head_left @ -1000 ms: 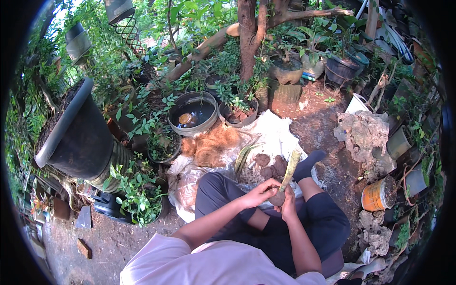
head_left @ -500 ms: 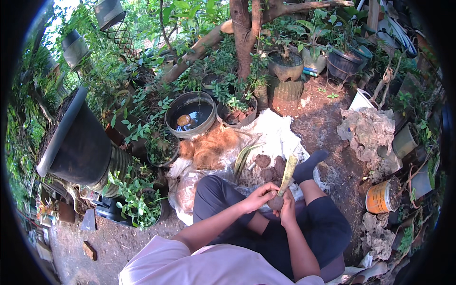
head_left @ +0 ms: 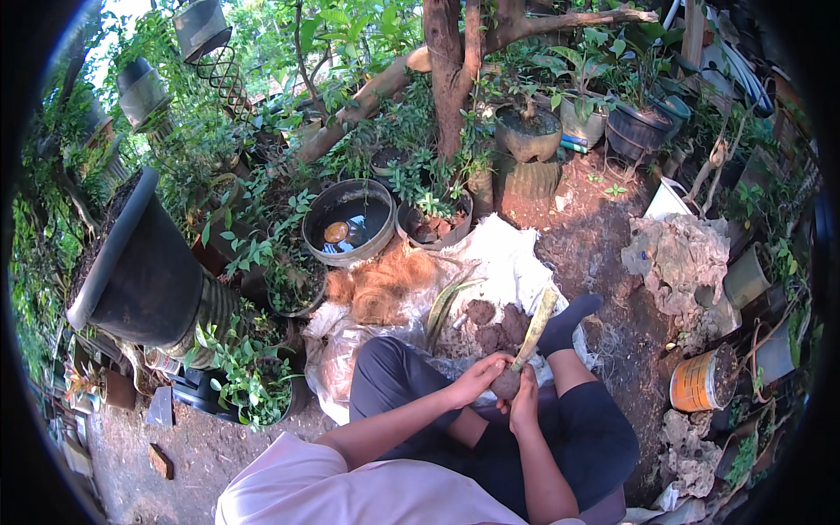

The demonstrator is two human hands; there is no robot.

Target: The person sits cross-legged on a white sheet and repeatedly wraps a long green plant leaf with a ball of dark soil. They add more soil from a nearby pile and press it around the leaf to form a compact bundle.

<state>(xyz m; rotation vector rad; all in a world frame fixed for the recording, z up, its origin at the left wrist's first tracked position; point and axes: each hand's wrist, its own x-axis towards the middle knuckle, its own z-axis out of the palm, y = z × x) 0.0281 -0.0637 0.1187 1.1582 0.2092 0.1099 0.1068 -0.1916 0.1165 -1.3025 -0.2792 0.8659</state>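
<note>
Between my hands, above my crossed legs, is a brown ball of soil (head_left: 506, 385) with a long green-and-yellow leaf cutting (head_left: 537, 324) standing out of it, leaning right. My left hand (head_left: 478, 379) closes on the ball from the left, its fingers near the leaf's base. From the right, my right hand (head_left: 525, 399) wraps the ball, some of its fingers hidden beneath. Beyond them, several dark soil lumps (head_left: 492, 336) lie on a white sack (head_left: 507, 245). More long leaves (head_left: 444, 308) rest left of the lumps.
Orange-brown coconut fibre (head_left: 389, 282) lies on the sack's left, by a clear plastic bag (head_left: 337, 354). Behind it stands a round basin of water (head_left: 385, 229) with something orange in it. A large black pot (head_left: 149, 271) is at left, an orange-labelled bucket (head_left: 696, 381) at right.
The leaf leans slightly more to the right. My left fingers have shifted from the leaf's base onto the soil ball's side. The whole view has moved a little.
</note>
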